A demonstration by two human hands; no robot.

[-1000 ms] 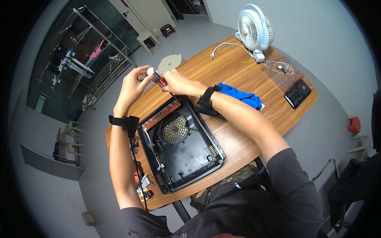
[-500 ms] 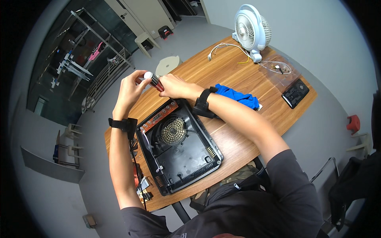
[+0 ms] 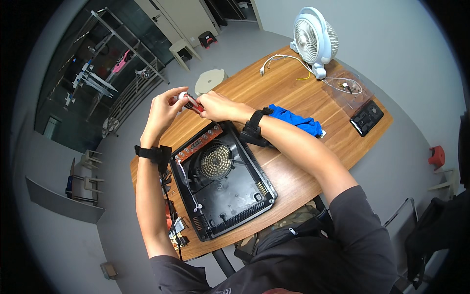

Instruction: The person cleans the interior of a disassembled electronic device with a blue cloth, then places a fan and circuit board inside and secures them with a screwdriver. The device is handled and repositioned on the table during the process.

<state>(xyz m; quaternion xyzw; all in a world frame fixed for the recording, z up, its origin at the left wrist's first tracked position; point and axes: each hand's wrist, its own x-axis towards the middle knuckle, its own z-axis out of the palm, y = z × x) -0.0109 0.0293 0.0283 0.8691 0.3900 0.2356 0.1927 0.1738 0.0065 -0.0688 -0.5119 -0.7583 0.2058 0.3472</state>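
Observation:
My left hand has its thumb and fingers closed about the white-capped end of a small red and black tube. On its other end my right hand is closed, hiding much of it. The tube is held tilted, above the far end of an open black plastic appliance housing on the table. Inside the housing are a round vent grille, an orange circuit board strip along the far side, and a thin white cable down the left.
Loose electronic parts and dark wires lie at the table's left edge. A blue cloth is beside my right forearm. Farther right are a white fan with its cord, a clear plastic bag and a black rectangular device.
The tube has turned between my hands, and more red shows near its capped end. My left fingers have shifted slightly around the cap. The whole view has moved a little.

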